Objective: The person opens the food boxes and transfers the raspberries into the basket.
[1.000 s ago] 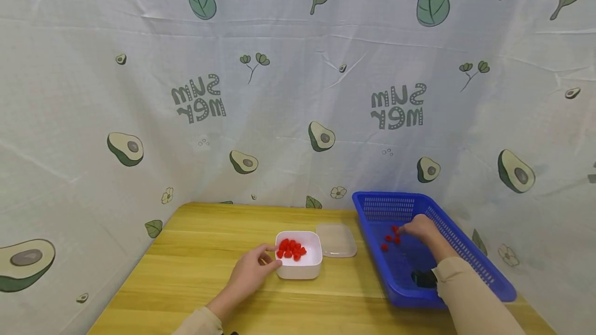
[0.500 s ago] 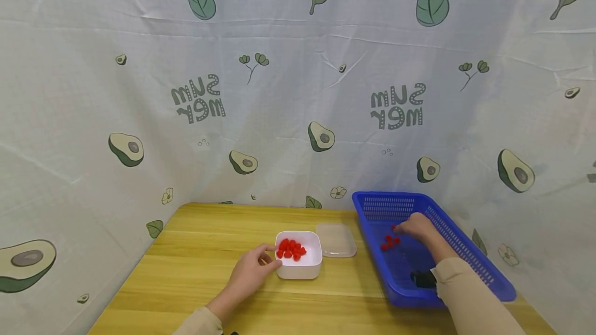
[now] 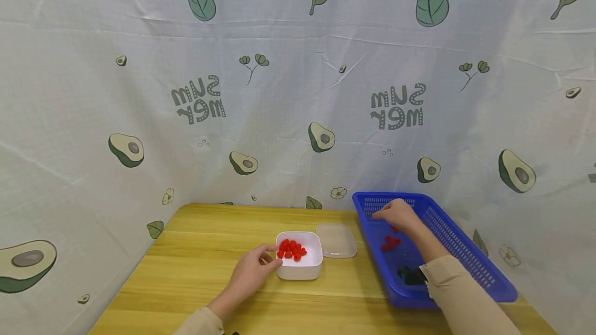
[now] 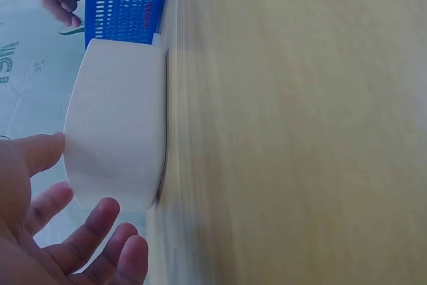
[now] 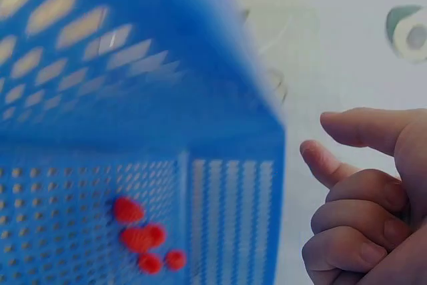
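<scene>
The left hand [image 3: 251, 272], fingers relaxed, touches the left side of a white box [image 3: 300, 272] on the bench [image 3: 209, 242], red berries [image 3: 291, 249] inside it. A clear lid [image 3: 336, 242] lies just right of the box. Farther right, the right hand [image 3: 399, 215] hovers over the far left of a blue basket [image 3: 412, 300], thumb and forefinger apart, grasping nothing; more berries [image 3: 390, 243] lie in the basket.

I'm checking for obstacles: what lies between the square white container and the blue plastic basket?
In the head view, a translucent lid lies between the white container and the blue basket.
</scene>
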`<state>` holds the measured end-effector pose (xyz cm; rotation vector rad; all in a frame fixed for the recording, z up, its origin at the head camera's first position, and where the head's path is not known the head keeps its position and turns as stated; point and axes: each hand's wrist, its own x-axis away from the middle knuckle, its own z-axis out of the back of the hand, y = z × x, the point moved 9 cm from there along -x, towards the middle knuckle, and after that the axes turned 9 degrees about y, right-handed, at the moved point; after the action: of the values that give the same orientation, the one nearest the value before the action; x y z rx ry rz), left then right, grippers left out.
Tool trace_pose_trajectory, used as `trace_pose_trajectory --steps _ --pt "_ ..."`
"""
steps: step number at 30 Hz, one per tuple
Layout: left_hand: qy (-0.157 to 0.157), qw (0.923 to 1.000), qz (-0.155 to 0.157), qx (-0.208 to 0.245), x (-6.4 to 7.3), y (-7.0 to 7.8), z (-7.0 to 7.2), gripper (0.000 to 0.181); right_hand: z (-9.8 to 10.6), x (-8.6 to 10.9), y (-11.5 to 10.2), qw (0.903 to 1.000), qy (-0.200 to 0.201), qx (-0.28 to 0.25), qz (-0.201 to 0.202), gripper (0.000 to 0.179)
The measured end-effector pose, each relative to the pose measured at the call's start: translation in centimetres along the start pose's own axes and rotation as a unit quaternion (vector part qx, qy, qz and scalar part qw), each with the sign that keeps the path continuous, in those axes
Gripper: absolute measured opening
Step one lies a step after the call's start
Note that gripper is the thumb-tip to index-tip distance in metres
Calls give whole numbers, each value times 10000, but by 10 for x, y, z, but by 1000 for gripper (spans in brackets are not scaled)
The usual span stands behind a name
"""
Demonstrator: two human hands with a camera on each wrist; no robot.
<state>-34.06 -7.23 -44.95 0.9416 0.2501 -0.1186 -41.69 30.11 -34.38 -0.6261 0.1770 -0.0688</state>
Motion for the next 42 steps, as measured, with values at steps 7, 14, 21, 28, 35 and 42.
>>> trace_pose_trajectory --steps 7,14,21,28,35,42 --pt "3 10000 47 23 0 1 0 38 -3 13 -33 9997 -50 -218 27 34" --pt "-14 10000 48 60 0 1 0 37 -15 21 -57 9987 -32 -495 90 35" --pt "-25 10000 28 42 -1 1 1 37 -33 30 -82 9964 -191 -763 321 31" --pt "-34 10000 2 38 -1 2 1 38 -56 37 -97 9962 -226 -774 331 26" --pt "-32 10000 13 50 -1 1 2 37 -87 41 -103 9929 -415 -1113 17 25" --pt "-44 9999 6 97 -2 2 1 36 -113 41 -107 9873 -557 -1467 -259 23"
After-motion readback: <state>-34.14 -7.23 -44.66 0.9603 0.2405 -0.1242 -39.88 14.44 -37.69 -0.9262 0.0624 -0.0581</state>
